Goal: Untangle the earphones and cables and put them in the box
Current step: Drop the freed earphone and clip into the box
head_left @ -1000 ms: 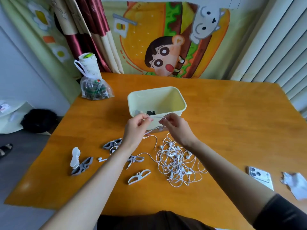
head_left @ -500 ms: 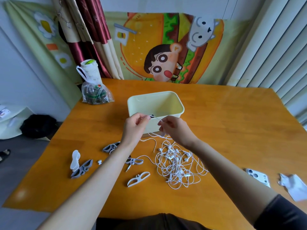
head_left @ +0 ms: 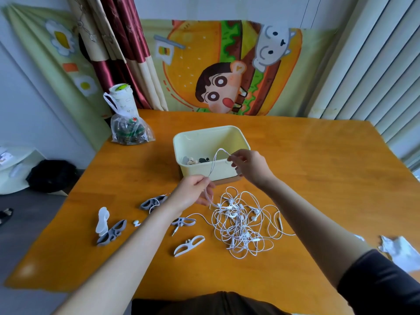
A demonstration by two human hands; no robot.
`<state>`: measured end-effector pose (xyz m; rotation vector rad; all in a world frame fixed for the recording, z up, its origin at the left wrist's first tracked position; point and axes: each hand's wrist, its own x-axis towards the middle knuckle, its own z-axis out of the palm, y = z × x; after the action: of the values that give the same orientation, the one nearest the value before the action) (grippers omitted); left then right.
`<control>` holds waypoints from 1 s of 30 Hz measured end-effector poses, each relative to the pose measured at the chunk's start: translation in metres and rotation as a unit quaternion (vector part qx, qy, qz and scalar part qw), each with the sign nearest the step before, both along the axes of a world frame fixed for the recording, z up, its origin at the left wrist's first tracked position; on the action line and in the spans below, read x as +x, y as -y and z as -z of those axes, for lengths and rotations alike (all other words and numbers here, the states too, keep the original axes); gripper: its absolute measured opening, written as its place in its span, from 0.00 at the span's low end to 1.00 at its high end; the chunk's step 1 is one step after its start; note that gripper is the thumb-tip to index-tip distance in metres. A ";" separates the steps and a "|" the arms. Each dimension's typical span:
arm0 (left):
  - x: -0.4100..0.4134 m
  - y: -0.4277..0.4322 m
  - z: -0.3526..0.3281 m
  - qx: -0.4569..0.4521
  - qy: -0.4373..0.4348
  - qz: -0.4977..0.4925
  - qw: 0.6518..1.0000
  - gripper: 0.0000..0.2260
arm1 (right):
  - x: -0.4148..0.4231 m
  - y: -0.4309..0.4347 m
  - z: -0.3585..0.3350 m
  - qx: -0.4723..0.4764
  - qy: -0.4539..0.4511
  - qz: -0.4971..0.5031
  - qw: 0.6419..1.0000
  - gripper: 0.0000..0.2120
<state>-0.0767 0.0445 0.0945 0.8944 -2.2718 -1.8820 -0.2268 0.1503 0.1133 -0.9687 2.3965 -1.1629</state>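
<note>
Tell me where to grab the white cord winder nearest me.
Probably pinch the white cord winder across its narrow middle, from straight above: it lies flat on the table, long axis diagonal, nothing touching it. The earphone tangle lies to its right, so come in from its left.

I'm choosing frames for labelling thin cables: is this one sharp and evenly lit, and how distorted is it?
Head view: soft, even daylight with no hard shadows; one glare patch at the near-left corner of the table; wide-angle bowing in the blinds and table edges; the earphone tangle is sharp, while the paper scrap at the right edge is smeared.
</note>
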 end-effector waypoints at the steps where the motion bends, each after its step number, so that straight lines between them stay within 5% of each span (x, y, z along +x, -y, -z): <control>1: -0.002 -0.004 -0.007 0.035 -0.026 -0.006 0.999 0.12 | 0.002 0.002 0.004 0.014 -0.003 -0.013 1.000 0.09; 5: -0.007 -0.010 -0.030 0.092 -0.116 -0.038 0.988 0.12 | 0.017 0.006 0.022 0.067 -0.016 -0.046 0.997 0.15; 8: -0.008 -0.006 -0.034 0.097 -0.128 -0.083 0.983 0.11 | 0.032 0.003 0.027 0.009 -0.024 -0.016 1.000 0.15; 13: -0.006 0.002 -0.025 0.117 -0.131 -0.145 0.974 0.11 | 0.057 -0.012 0.022 -0.006 0.131 -0.148 0.980 0.18; 16: -0.003 0.012 -0.016 0.059 -0.110 -0.169 0.978 0.11 | 0.057 -0.019 0.028 0.068 0.102 -0.201 0.972 0.16; 22: 0.012 0.038 0.016 -0.044 -0.007 -0.216 0.975 0.11 | 0.023 -0.038 0.039 0.134 0.045 -0.153 0.978 0.09; 28: 0.022 0.033 0.035 -0.210 0.196 -0.120 0.950 0.09 | 0.012 -0.042 0.024 0.110 0.001 -0.138 0.984 0.08; 30: 0.016 0.023 0.027 -0.225 0.142 -0.124 0.956 0.08 | 0.015 -0.037 0.018 0.095 -0.011 -0.149 0.984 0.08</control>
<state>-0.0604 0.0211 0.0670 1.3544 -2.4459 -1.1245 -0.2115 0.1871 0.0953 -1.2271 2.2308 -0.8041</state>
